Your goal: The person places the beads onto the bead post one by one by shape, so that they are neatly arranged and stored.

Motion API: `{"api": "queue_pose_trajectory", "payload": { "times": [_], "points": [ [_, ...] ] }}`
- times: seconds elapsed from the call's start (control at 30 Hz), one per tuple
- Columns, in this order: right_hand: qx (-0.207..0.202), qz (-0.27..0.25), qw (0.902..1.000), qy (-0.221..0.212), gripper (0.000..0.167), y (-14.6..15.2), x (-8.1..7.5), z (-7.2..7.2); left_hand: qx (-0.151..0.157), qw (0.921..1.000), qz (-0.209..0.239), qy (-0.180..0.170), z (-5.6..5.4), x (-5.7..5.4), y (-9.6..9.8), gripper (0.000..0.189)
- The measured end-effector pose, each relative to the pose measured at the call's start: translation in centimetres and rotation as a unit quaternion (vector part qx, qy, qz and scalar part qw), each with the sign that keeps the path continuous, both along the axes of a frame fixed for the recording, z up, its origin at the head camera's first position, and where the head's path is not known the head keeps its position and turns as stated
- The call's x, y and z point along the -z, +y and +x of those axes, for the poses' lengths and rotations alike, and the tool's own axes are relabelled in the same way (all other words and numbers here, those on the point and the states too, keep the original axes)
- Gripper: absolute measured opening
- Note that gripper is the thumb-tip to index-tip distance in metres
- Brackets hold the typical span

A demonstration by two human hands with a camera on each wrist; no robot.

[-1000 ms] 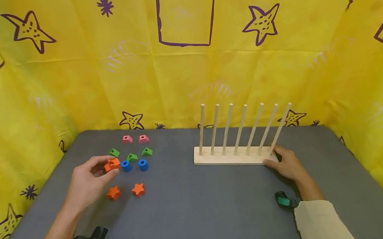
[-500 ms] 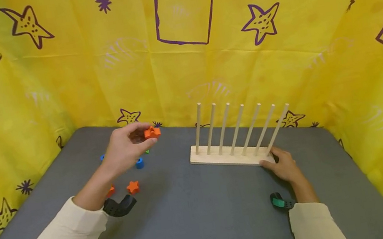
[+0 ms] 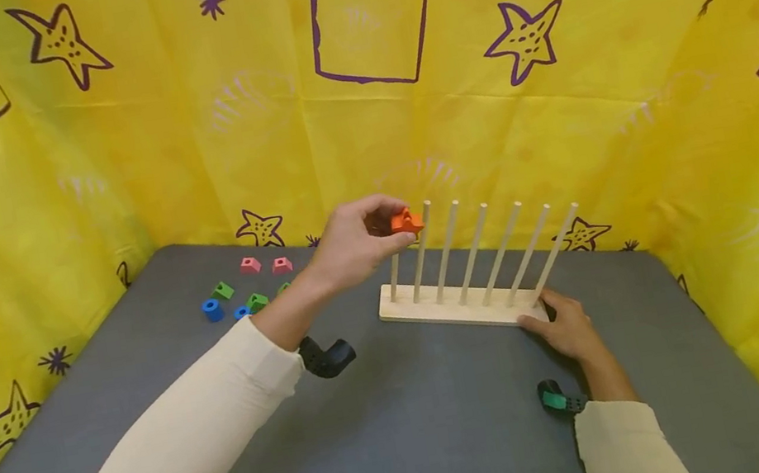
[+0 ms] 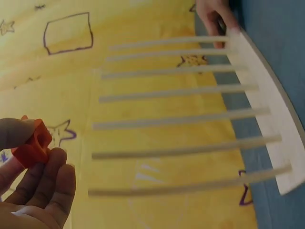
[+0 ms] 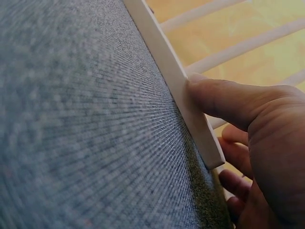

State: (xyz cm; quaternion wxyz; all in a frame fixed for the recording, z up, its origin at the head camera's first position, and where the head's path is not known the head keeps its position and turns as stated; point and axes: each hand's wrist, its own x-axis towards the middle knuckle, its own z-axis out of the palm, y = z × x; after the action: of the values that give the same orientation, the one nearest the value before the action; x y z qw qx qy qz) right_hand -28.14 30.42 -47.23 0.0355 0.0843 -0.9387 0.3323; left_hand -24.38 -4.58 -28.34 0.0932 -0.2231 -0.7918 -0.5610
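My left hand (image 3: 357,244) pinches an orange star-shaped block (image 3: 406,221) between thumb and fingers. A hole through this star (image 4: 32,149) shows in the left wrist view. The hand is raised at the left end of a wooden peg rack, level with the peg tops; in the head view the star overlaps the leftmost pegs. The rack's flat pale base (image 3: 452,311) rests on the table and carries several upright pegs (image 3: 479,245). At the base's right end my right hand (image 3: 566,322) grips it, its thumb (image 5: 214,95) pressed on the front edge in the right wrist view.
Back left on the grey table (image 3: 442,427) lie pink blocks (image 3: 249,265), green blocks (image 3: 222,291) and blue cylinders (image 3: 213,310), partly behind my left arm. A yellow printed cloth (image 3: 244,150) rises behind the table and along its sides.
My left hand has carried the orange star from the loose blocks rightward and up to the rack's left end. The right hand stays at the rack's base.
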Motion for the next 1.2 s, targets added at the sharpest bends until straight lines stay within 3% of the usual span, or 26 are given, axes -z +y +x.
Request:
{"api": "queue_pose_trajectory", "payload": {
  "times": [0.43, 0.67, 0.87, 1.03, 1.2],
  "points": [
    [0.013, -0.010, 0.9999, 0.002, 0.063, -0.1, 0.1, -0.3, 0.013, 0.9996, 0.016, -0.021, -2.7, -2.3, 8.9, 0.032],
    [0.004, -0.011, 0.9998, 0.013, 0.064, 0.0, 0.1, -0.3, 0.008, 0.9993, 0.023, -0.029, -4.3, -2.1, 12.6, 0.029],
    [-0.004, -0.018, 0.9995, 0.026, 0.058, 0.6, 0.3, -0.1, 0.004, 0.9994, 0.015, -0.031, -4.4, -1.7, 16.1, 0.030],
    [-0.007, -0.020, 0.9995, 0.026, 0.055, 0.3, 0.4, -0.2, -0.013, 0.9997, -0.011, -0.018, -4.7, -1.7, 18.1, 0.032],
    [-0.004, -0.014, 0.9995, 0.026, 0.054, 0.3, 0.2, -0.3, -0.022, 0.9984, -0.048, 0.020, -5.4, -1.4, 19.2, 0.034]
  ]
}}
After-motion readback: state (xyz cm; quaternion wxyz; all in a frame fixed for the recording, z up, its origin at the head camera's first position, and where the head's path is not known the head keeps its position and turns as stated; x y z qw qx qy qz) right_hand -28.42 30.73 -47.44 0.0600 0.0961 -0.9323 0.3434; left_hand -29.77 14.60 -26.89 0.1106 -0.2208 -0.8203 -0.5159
